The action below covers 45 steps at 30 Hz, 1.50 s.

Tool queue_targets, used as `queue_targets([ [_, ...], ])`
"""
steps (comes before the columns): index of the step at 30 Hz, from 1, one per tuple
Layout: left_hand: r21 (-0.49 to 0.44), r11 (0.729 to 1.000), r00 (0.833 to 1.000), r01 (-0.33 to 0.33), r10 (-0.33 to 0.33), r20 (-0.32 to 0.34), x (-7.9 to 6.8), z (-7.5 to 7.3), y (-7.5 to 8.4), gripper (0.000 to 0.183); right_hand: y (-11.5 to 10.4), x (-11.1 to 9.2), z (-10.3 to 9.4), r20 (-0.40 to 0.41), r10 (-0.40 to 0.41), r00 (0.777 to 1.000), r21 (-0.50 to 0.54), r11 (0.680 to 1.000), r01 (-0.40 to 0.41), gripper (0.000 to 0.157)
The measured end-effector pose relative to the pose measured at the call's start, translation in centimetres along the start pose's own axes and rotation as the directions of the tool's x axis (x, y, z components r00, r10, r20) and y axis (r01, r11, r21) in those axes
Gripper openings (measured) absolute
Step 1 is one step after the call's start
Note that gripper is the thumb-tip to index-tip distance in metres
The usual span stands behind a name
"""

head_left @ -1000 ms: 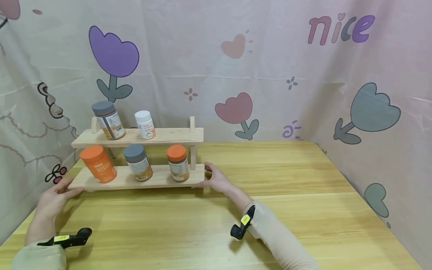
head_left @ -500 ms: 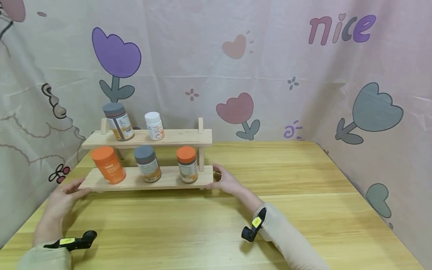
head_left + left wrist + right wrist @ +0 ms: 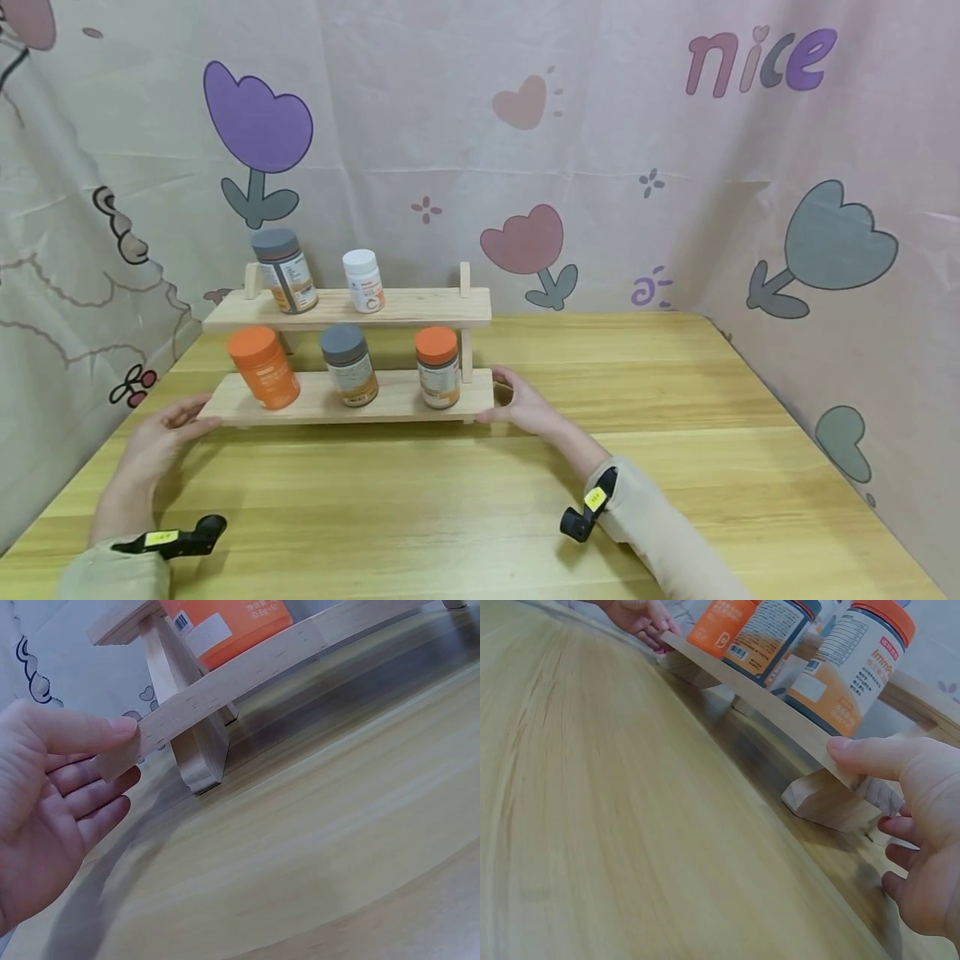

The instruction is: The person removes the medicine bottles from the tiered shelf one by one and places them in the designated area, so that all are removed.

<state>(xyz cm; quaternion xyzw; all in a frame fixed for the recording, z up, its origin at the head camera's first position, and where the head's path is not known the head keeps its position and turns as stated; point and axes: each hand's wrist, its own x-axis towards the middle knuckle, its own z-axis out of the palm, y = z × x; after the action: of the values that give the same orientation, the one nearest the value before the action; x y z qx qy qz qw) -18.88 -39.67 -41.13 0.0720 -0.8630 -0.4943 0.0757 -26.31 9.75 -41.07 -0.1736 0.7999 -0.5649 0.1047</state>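
Note:
A two-tier wooden display rack stands at the left half of the table. My left hand grips the left end of its lower board, and my right hand holds the right end. Both thumbs press the front edge while fingers curl around the ends, as the left wrist view shows at the board's corner. On the lower board are a tilted-looking orange jar, a grey-lidded jar and an orange-lidded jar. The upper board bears another grey-lidded jar and a small white bottle.
The wooden table spreads in front of the rack and to its right. A printed cloth hangs behind the table and along both sides. Black wrist cameras are strapped over the sleeves.
Both hands have slid the rack to the right along the table, with the jars and the bottle riding on it. The grips on both ends look the same.

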Motion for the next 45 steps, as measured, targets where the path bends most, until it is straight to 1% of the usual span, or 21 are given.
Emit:
queue_targets([
  [4,-0.076,0.996,0.998,-0.052,0.054,0.022,0.2,0.4,0.7,0.043,0.0,-0.4,-0.9,-0.005,0.001,1.0,-0.018,1.0,-0.001,0.092],
  [5,-0.082,0.995,0.997,-0.063,0.066,0.029,0.2,0.6,0.9,0.043,0.0,-0.5,-1.2,-0.008,0.003,1.0,-0.023,1.0,-0.003,0.091],
  [8,-0.101,0.992,0.995,-0.073,0.079,0.055,0.3,1.0,1.5,0.047,0.1,-0.8,-2.0,-0.016,0.012,1.0,-0.037,0.999,-0.013,0.09],
  [10,-0.097,0.992,0.994,-0.085,0.092,0.067,0.3,1.3,1.7,0.049,0.1,-1.0,-2.5,-0.018,0.017,1.0,-0.046,0.999,-0.017,0.091],
  [15,-0.185,0.977,0.988,-0.11,0.128,0.084,0.2,1.8,2.0,0.034,0.4,-1.4,-3.7,0.011,0.009,1.0,-0.042,0.999,-0.009,0.091],
  [16,-0.208,0.971,0.987,-0.116,0.137,0.088,0.1,2.0,2.1,0.032,0.1,-1.6,-3.9,0.02,0.008,1.0,-0.037,0.999,-0.007,0.09],
  [19,-0.257,0.959,0.984,-0.115,0.146,0.105,-0.1,2.3,2.3,0.03,0.4,-1.8,-4.4,0.028,0.005,1.0,-0.028,1.0,-0.004,0.089],
  [20,-0.244,0.962,0.983,-0.122,0.151,0.106,-0.2,2.4,2.4,0.031,0.4,-1.8,-4.5,0.028,0.005,1.0,-0.027,1.0,-0.004,0.089],
  [22,-0.252,0.96,0.982,-0.12,0.153,0.114,-0.4,2.6,2.6,0.032,0.6,-2.0,-4.7,0.035,-0.006,0.999,-0.027,1.0,0.007,0.088],
  [23,-0.251,0.961,0.983,-0.112,0.145,0.117,-0.5,2.6,2.6,0.034,1.0,-1.8,-4.9,0.036,-0.013,0.999,-0.027,1.0,0.014,0.088],
  [29,-0.234,0.969,0.985,-0.081,0.114,0.132,-0.8,2.9,2.7,0.04,1.4,-2.3,-5.4,0.048,-0.018,0.999,-0.011,1.0,0.018,0.088],
  [32,-0.194,0.975,0.983,-0.104,0.131,0.132,-0.9,3.0,2.8,0.043,1.5,-2.5,-5.7,0.047,-0.014,0.999,-0.016,1.0,0.015,0.088],
  [36,-0.178,0.975,0.977,-0.133,0.158,0.14,-1.0,3.1,2.9,0.045,1.6,-2.7,-6.0,0.057,-0.013,0.998,-0.023,1.0,0.014,0.088],
  [39,-0.15,0.98,0.974,-0.132,0.156,0.163,-1.2,3.1,2.9,0.048,1.6,-2.9,-6.2,0.067,-0.02,0.998,-0.019,1.0,0.022,0.088],
  [41,-0.11,0.985,0.971,-0.135,0.154,0.185,-1.2,3.0,3.0,0.053,1.7,-3.0,-6.3,0.07,-0.027,0.997,-0.021,0.999,0.028,0.088],
  [43,-0.069,0.987,0.965,-0.148,0.159,0.21,-1.3,3.0,3.2,0.057,1.7,-3.0,-6.4,0.074,-0.031,0.997,-0.021,0.999,0.033,0.089],
  [45,-0.051,0.986,0.956,-0.161,0.169,0.24,-1.3,3.0,3.5,0.062,1.7,-3.0,-6.5,0.077,-0.031,0.997,-0.029,0.999,0.034,0.089],
])
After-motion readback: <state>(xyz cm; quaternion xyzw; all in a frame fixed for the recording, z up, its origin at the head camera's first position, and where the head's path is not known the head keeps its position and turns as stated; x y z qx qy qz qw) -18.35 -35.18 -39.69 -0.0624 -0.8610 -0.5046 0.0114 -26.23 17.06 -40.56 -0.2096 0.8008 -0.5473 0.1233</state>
